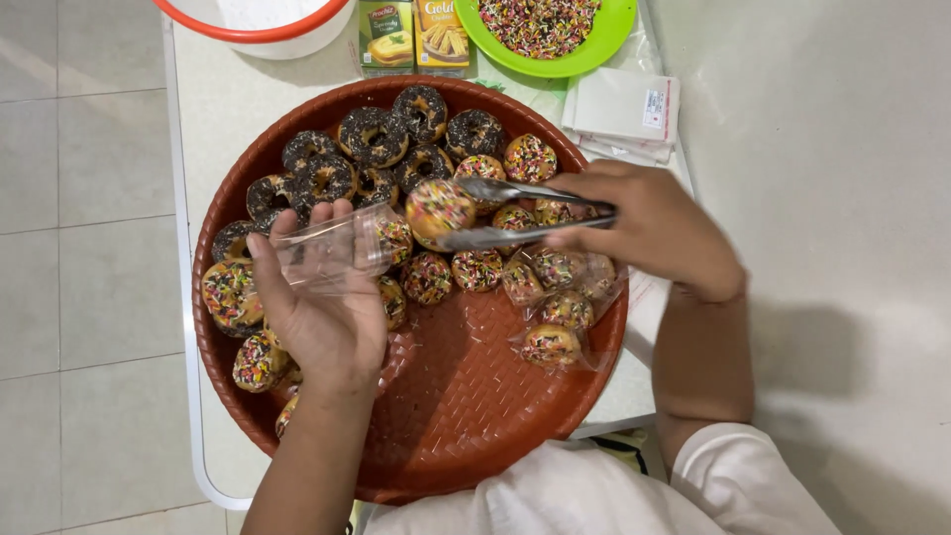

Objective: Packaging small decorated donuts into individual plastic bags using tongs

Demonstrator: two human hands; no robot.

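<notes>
My left hand (315,307) holds a small clear plastic bag (335,253) open over a round brown woven tray (466,416). My right hand (649,228) grips metal tongs (515,213) that pinch a small doughnut with coloured sprinkles (438,208) right at the bag's mouth. Several chocolate doughnuts (371,136) lie at the tray's far side, and sprinkled doughnuts (477,269) fill its middle and left. A few bagged doughnuts (560,317) rest at the tray's right, under my right hand.
A green plate of coloured sprinkles (543,25) stands beyond the tray, with two small boxes (414,37) to its left and a white bowl with an orange rim (263,25). A stack of clear bags (622,114) lies at the right. Tiled floor lies to the left of the white table (213,109).
</notes>
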